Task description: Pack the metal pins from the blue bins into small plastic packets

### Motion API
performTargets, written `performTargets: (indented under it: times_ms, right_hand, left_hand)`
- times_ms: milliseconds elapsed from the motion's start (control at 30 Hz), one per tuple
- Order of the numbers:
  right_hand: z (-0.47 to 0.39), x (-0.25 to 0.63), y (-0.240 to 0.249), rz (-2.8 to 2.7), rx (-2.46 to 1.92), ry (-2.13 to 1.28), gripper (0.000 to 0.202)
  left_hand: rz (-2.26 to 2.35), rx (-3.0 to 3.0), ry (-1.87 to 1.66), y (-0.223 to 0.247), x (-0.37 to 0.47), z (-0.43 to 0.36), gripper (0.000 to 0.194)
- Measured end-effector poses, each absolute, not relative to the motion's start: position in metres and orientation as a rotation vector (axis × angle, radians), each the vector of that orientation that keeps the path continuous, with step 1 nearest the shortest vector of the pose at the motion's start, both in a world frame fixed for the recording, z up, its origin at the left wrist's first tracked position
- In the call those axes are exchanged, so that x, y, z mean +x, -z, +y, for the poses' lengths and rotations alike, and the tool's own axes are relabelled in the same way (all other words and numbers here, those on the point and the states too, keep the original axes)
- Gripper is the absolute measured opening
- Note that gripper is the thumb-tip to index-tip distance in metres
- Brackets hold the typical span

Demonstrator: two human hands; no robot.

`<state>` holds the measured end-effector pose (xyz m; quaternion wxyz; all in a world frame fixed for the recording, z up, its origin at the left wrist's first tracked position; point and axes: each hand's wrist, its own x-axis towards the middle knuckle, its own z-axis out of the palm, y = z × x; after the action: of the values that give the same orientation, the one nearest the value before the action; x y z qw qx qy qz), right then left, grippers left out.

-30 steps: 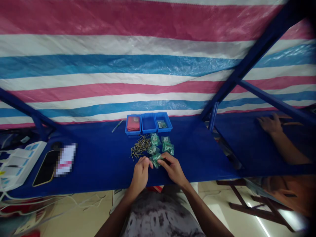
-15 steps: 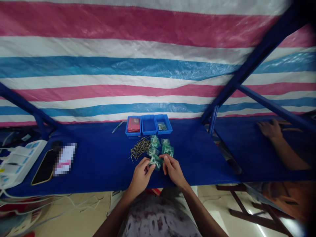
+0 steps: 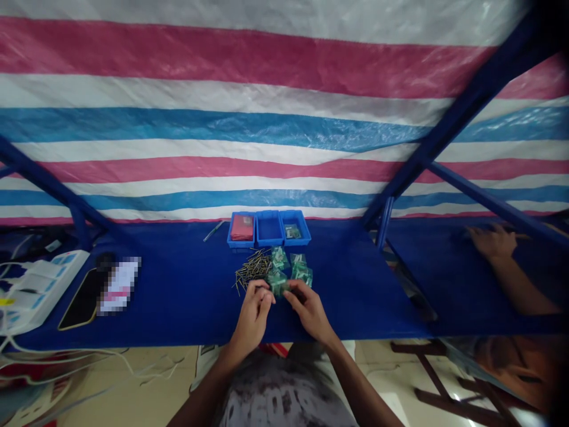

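My left hand point(image 3: 253, 314) has its fingers curled together beside a small green plastic bag point(image 3: 278, 283) with pale pieces inside. Whatever its fingertips may hold is hidden. My right hand point(image 3: 310, 309) pinches the right edge of that bag with thumb and fingers. Just beyond lie more green bags point(image 3: 301, 273) of the same kind, some of them overlapping. A loose pile of brass-coloured screws point(image 3: 252, 268) is spread left of the bags, close to my left fingers.
Three joined blue bins stand behind: the left bin point(image 3: 240, 242) holds red packets point(image 3: 242, 228), the right bin point(image 3: 302, 239) some small bags. A pen point(image 3: 213, 230), phone point(image 3: 79, 301) and white power strip point(image 3: 48, 290) lie leftward. Blue frame bars flank the table; another person's hand point(image 3: 493, 242) rests far right.
The green bag that was held up between my hands is now lower, against the other bags. My left fingers have drawn back from it slightly. The camera view has tilted up a little.
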<state>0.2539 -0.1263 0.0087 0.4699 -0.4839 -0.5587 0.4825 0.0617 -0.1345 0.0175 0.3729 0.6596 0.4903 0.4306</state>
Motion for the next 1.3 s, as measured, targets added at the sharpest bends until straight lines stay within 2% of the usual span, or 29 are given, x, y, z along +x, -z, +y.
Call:
performTargets:
  times_ms: [100,233,467,667,900,1000,1200,1300]
  right_hand:
    - [-0.123,0.252,-0.009,-1.244,-1.124,-1.282,0.034]
    - [-0.117,0.253,-0.013,-1.155,-1.090,-1.387,0.035]
    - [-0.110,0.255,-0.010,-1.079,-1.111,-1.384,0.040]
    - [-0.117,0.249,-0.011,-1.207,-1.042,-1.344,0.030]
    - [-0.120,0.247,-0.013,-1.329,-1.067,-1.277,0.025]
    - [-0.118,0.249,-0.012,-1.302,-1.098,-1.293,0.026]
    - [-0.115,0.250,-0.009,-1.071,-1.083,-1.366,0.037]
    - [-0.116,0.253,-0.011,-1.047,-1.074,-1.373,0.032]
  left_hand:
    - [1.220,1.702,-1.124,-0.017,0.061,-0.135,0.023]
    - [1.156,1.782,-1.107,-0.017,0.060,-0.129,0.025]
    - [1.205,1.753,-1.098,-0.018,0.060,-0.120,0.026]
    - [1.487,1.696,-1.111,0.000,0.060,-0.120,0.052]
    - [1.504,1.744,-1.075,-0.006,0.062,-0.124,0.053]
    - [1.496,1.847,-1.116,-0.012,0.062,-0.128,0.049]
    - [1.215,1.930,-1.249,-0.019,0.062,-0.130,0.024]
    - [1.125,1.915,-1.198,-0.019,0.064,-0.129,0.017]
